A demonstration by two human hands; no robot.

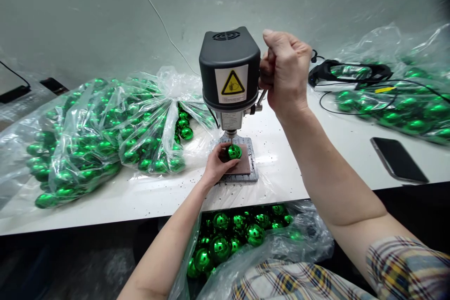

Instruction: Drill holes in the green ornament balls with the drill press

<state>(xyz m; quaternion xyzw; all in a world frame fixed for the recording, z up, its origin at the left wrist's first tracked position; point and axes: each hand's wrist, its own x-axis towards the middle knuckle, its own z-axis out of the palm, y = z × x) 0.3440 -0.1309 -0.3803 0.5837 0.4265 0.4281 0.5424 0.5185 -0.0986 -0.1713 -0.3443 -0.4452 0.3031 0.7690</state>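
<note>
A small bench drill press (230, 70) with a black motor cover and a yellow warning label stands on the white table. My left hand (215, 165) pinches a shiny green ball ornament (235, 152) between thumb and fingers, on a brown pad (243, 165) over the grey metal base (251, 178). The drill's spindle comes down to the top of the ball; whether the bit is inside it, I cannot tell. My right hand (286, 63) is closed in a fist around the press's feed lever (260, 97), at the right of the motor cover; its grip end is hidden.
Clear plastic bags of green balls (87, 140) lie at the left, one open toward the press. More bagged balls (415, 108) lie at the right, near a black headset-like object (348, 72) with cables. A phone (399, 159) rests near the front edge. Below it, an open bag holds drilled-looking balls (220, 247).
</note>
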